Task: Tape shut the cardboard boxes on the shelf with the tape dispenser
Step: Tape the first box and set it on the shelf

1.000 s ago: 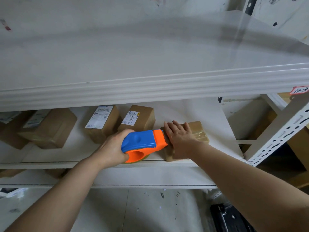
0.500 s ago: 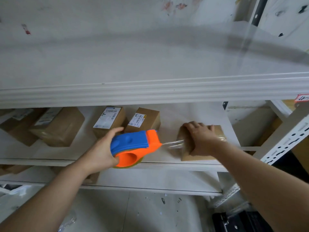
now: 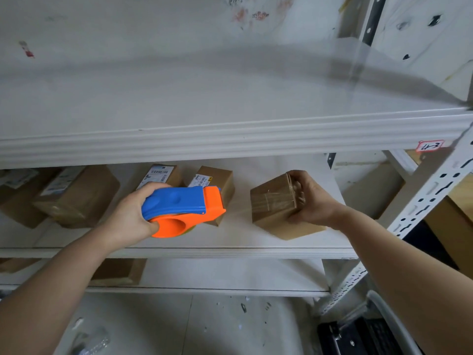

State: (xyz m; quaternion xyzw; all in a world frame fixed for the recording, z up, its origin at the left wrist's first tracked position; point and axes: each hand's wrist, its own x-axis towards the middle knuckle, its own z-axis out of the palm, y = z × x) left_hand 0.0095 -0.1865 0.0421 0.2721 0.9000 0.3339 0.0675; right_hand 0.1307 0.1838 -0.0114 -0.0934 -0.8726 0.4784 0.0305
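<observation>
Hands (image 3: 128,213) (image 3: 313,201) grip tape dispenser (image 3: 183,212) and tilted cardboard box (image 3: 276,208).

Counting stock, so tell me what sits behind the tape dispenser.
Two labelled boxes on the shelf: the right box shows above the dispenser, the left box above the left hand. Dispenser and hand cover their near parts, so any tape there is hidden.

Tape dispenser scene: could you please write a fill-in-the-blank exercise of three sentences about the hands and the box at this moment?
1. The left hand holds a blue and ____ tape dispenser.
2. The ____ hand grips the tilted cardboard box.
3. A clear strip of ____ stretches from the dispenser to that box.

Missing words: orange; right; tape.
</observation>
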